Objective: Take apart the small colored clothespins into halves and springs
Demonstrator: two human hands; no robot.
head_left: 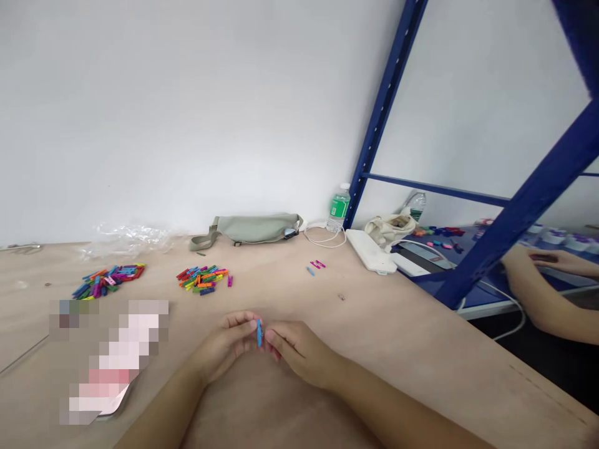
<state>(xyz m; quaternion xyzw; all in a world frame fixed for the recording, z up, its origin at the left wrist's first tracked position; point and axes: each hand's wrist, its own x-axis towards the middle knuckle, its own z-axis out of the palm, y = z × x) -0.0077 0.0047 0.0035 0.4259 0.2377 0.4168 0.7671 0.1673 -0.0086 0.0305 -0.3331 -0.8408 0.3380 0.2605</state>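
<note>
Two bare hands meet over a pale plywood tabletop (pixel 384 349): the left hand (pixel 224 346) and the right hand (pixel 299 352) both pinch a small blue wooden clothespin (pixel 259 333) between closed fingertips, its long axis almost upright, tilted slightly. Beyond lie a loose heap of multicoloured wooden clothespins (pixel 108 280), a second multicoloured heap (pixel 202 280) and a few stray pink and blue clothespins (pixel 314 265), with a sage-green fabric waist bag (pixel 248 229) behind them.

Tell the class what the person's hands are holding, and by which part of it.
The left hand and right hand hold a small blue clothespin upright; their fingers pinch near its middle, hiding the exact spot.
</note>
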